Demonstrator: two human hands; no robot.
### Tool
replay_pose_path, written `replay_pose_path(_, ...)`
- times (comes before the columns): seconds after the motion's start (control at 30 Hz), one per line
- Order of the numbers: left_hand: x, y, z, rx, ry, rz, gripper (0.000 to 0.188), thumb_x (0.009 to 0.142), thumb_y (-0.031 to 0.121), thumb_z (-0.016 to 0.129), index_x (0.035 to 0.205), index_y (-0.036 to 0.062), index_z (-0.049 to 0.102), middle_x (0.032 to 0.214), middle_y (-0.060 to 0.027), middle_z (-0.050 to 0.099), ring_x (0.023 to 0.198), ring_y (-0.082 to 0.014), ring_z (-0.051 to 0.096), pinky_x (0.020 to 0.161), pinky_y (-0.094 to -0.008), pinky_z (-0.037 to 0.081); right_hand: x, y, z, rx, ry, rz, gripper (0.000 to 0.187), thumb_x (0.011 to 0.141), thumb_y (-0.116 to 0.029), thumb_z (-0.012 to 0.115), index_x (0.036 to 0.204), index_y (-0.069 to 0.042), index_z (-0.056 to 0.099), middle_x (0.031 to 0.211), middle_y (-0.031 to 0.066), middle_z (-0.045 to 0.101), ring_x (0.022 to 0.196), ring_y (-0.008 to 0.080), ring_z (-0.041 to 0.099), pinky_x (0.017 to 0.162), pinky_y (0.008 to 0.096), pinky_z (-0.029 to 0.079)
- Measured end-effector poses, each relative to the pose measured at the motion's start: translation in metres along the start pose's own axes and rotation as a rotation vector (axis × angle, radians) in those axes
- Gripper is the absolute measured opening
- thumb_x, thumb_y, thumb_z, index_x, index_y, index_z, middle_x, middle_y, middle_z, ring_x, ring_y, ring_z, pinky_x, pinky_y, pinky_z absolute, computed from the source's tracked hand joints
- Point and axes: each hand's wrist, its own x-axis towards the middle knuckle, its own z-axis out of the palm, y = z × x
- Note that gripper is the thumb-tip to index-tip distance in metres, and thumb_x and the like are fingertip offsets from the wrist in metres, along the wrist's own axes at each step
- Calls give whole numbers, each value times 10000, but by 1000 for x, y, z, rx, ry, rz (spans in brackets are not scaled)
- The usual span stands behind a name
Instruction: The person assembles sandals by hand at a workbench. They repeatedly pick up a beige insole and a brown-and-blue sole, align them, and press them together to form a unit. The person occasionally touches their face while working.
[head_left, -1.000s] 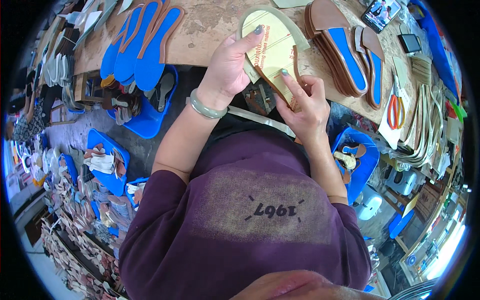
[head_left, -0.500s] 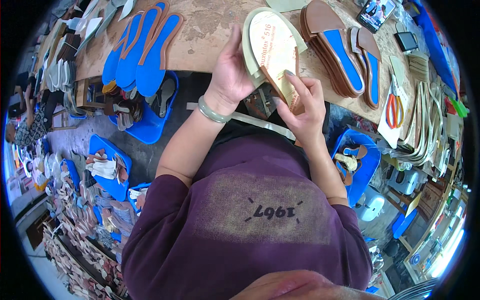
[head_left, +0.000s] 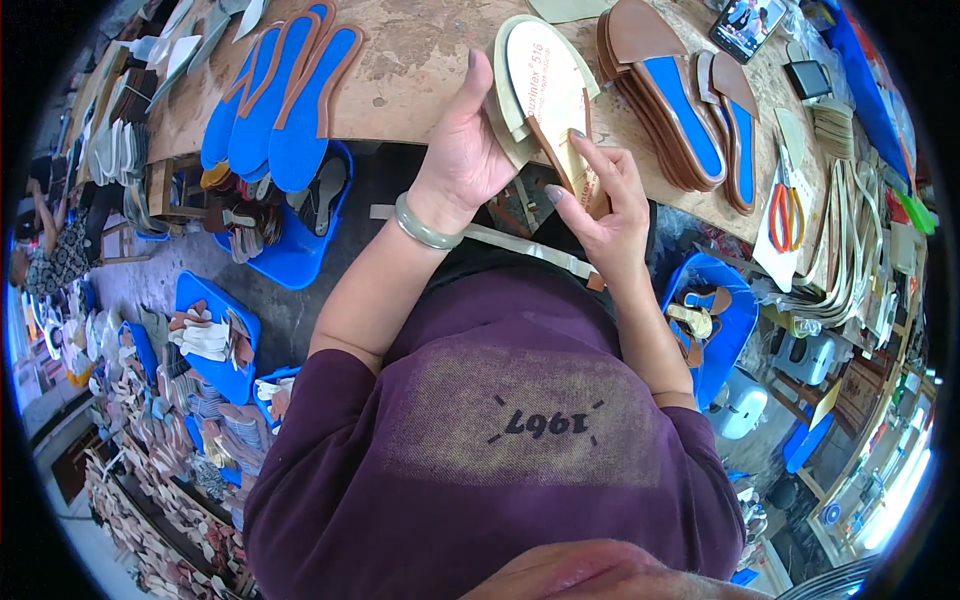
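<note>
Pinching the cream insole (head_left: 545,85) by its narrow end, our right grip (head_left: 620,205) holds it over the desk (head_left: 420,85) edge; our left grip (head_left: 462,160) has lifted its thumb off and stands spread, seemingly just steadying it.

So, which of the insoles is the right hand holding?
The pale-faced insole with brown edging along its lower part, in the right hand; the insoles lying on the table show blue.
</note>
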Motion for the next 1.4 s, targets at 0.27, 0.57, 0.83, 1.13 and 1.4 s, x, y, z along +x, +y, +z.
replay_pose_path(0.27, -12, -7, -6, 488, 82, 28, 421, 962, 153, 583, 1326, 3, 433, 1237, -108, 574, 1140, -191, 570, 981, -366, 479, 0, -7, -4, 169, -60, 195, 579, 771, -162, 768, 1313, -80, 578, 977, 83, 553, 904, 178, 545, 844, 281, 443)
replay_pose_path(0.57, -11, -3, -10, 566, 36, 27, 368, 965, 56, 550, 1312, -8, 445, 1250, -89, 563, 1165, -188, 551, 1019, -353, 457, 0, -5, -12, 165, -61, 138, 549, 802, -191, 743, 1312, -75, 576, 929, 67, 532, 879, 174, 534, 812, 269, 437)
replay_pose_path(0.83, -6, 5, -16, 538, 33, 2, 375, 974, 39, 493, 1340, -13, 436, 1304, -150, 548, 1225, -262, 537, 1060, -425, 447, 1, -5, -37, 190, -35, 107, 493, 851, -176, 694, 1317, -80, 565, 1093, 98, 610, 900, 173, 567, 826, 282, 458)
replay_pose_path(1.13, -16, 17, -13, -245, -101, -14, 512, 965, 61, 447, 1444, -11, 280, 1457, -226, 380, 1363, -410, 347, 1119, -578, 331, 47, 83, -190, -137, 509, 416, 361, 874, -190, 641, 1200, -34, 644, 873, 89, 686, 785, 148, 618, 747, 296, 489)
replay_pose_path(1.4, -47, 20, -28, -312, -21, -145, 504, 995, 162, 441, 1453, 13, 293, 1471, -205, 372, 1365, -406, 344, 1100, -622, 319, 42, 128, -171, -920, 271, 167, 533, 807, -271, 705, 1292, -98, 564, 1159, 235, 599, 1072, 400, 577, 927, 437, 466)
